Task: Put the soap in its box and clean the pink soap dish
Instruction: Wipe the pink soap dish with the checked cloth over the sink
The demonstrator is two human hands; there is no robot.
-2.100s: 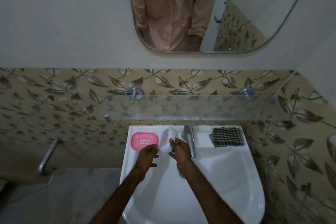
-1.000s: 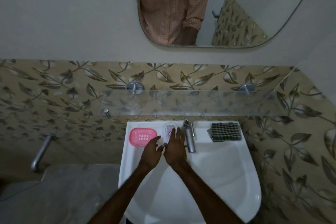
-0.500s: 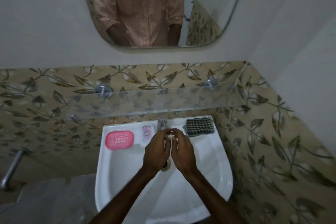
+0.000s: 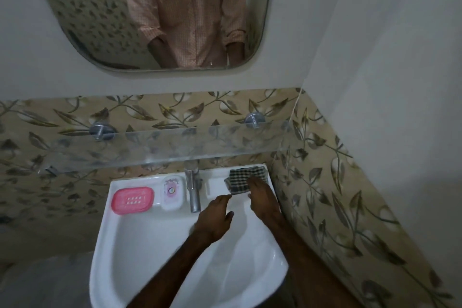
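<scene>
Both forearms reach in from the near edge of the white sink (image 4: 120, 252). The right hand (image 4: 260, 197) stretches to the back right corner, fingers lying on the checked cloth (image 4: 240, 177); whether its grip has closed on the cloth cannot be told. The left hand (image 4: 215, 217) hovers palm down over the basin just right of the tap (image 4: 193, 190), fingers loosely spread, holding nothing. The pink soap dish (image 4: 132, 199) sits at the back left corner of the sink ledge, its slotted top bare. The white soap box (image 4: 172, 191) lies closed between dish and tap; its lid bears a pink print, too small to read.
</scene>
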